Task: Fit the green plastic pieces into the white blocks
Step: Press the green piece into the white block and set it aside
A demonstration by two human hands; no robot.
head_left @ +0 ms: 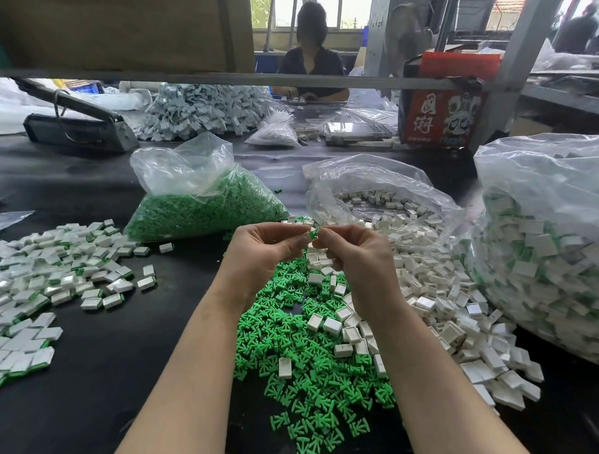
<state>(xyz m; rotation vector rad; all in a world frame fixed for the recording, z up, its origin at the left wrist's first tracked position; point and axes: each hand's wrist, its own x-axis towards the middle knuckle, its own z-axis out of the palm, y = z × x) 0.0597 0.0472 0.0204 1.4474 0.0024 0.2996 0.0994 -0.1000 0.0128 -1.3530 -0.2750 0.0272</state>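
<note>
On the far left of the bench (102, 352) I see the finished blocks (38, 280) spread loose, some near the front edge; my worry there is that a careless sweep of my forearm could knock them off or back into the unfinished stock. Next along, the bag of green pieces (202, 206) lies slumped and open-mouthed, and a nudge could spill more into the working pile.

At centre, my left hand (265, 251) is curled, fingertips pinching at the green piece (313, 233), and my right hand (353, 255) is curled too, pinching the same spot from the other side. I cannot tell whether a white block is hidden between the fingers. The piece is small and held only at the tips, so I judge it could twist, go in crooked, or pop out and fall into the loose green pieces (296, 362) below.

To the right, the empty white blocks (429, 280) overlap the green heap, so I might grab two at once. The big bag of assembled parts (547, 252) leans close by; unfinished blocks could slide against it and be mistaken for done.
</note>
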